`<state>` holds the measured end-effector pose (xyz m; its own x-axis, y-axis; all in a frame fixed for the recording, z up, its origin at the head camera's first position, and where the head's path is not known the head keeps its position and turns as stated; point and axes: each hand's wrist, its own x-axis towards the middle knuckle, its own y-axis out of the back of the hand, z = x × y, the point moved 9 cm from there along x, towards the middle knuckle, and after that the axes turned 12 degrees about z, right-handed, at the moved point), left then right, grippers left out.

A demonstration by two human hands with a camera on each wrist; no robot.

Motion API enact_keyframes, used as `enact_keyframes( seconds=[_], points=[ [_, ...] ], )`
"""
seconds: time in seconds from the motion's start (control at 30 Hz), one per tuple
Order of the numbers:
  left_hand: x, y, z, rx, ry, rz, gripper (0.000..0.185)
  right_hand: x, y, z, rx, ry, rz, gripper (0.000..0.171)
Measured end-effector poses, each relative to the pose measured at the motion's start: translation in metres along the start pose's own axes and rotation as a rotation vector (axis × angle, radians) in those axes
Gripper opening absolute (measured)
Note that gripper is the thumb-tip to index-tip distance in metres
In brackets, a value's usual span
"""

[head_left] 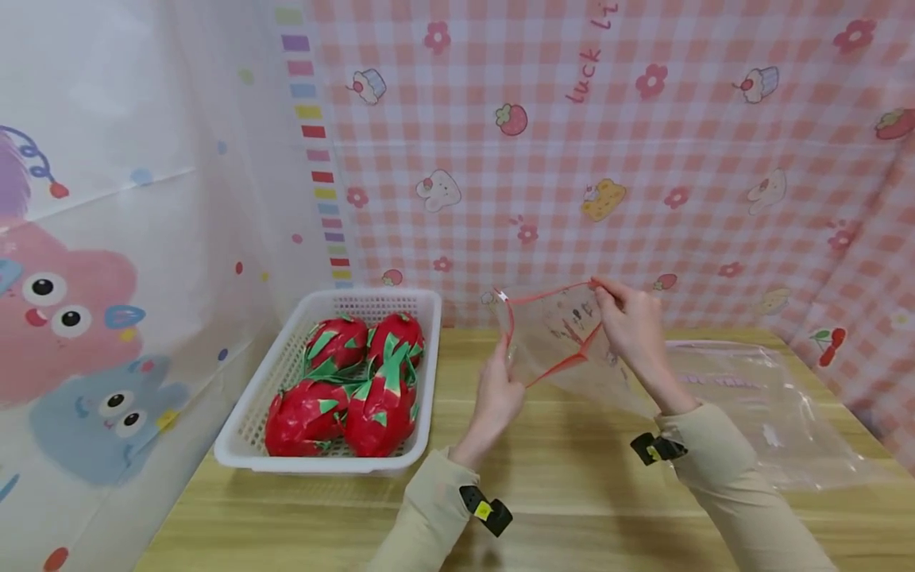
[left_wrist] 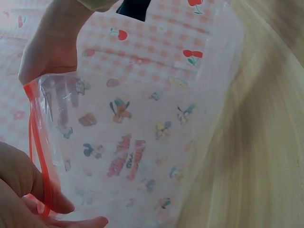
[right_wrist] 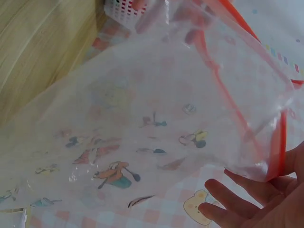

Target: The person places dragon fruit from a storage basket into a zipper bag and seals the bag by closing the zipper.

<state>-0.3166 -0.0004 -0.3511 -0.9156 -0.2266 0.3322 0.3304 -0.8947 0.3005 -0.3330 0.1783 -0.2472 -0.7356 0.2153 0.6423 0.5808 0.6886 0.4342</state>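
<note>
A clear zip bag [head_left: 550,334] with a red-edged mouth hangs in the air above the table, its mouth spread apart. Cartoon figures are printed on its side, plain in both wrist views. My left hand [head_left: 499,389] grips the near left side of the rim, thumb and fingers on either side of the red strip [left_wrist: 45,175] in the left wrist view. With the thumb and index finger my right hand [head_left: 635,324] pinches the far right corner; its other fingers [right_wrist: 232,199] spread loosely outside the bag. A white slider [head_left: 503,295] sits at the mouth's left corner. Nothing shows inside the bag.
A white plastic basket [head_left: 236,429] on the left of the wooden table [head_left: 557,492] holds several red dragon fruits [head_left: 307,417] with green tips. Another clear bag [head_left: 786,413] lies flat at the right, partly behind my right forearm. Patterned cloth [head_left: 457,230] hangs behind and at both sides.
</note>
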Motion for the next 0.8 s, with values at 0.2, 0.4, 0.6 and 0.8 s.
enact_keyframes(
  seconds=[0.2, 0.4, 0.6, 0.8],
  points=[
    [0.000, -0.004, -0.004, -0.052, 0.019, -0.057, 0.082, 0.001, -0.005, 0.006, 0.000, -0.050, -0.067, 0.035],
    [0.001, -0.002, -0.005, -0.082, 0.026, -0.066, 0.086, -0.002, -0.012, 0.011, 0.067, -0.059, -0.121, 0.036],
    [0.001, 0.005, -0.003, -0.061, -0.003, -0.029, 0.081, -0.006, -0.018, 0.013, 0.222, -0.106, -0.147, 0.036],
    [0.001, 0.011, 0.003, -0.084, 0.003, -0.046, 0.074, -0.008, -0.022, 0.011, 0.312, -0.140, -0.148, 0.036]
  ],
)
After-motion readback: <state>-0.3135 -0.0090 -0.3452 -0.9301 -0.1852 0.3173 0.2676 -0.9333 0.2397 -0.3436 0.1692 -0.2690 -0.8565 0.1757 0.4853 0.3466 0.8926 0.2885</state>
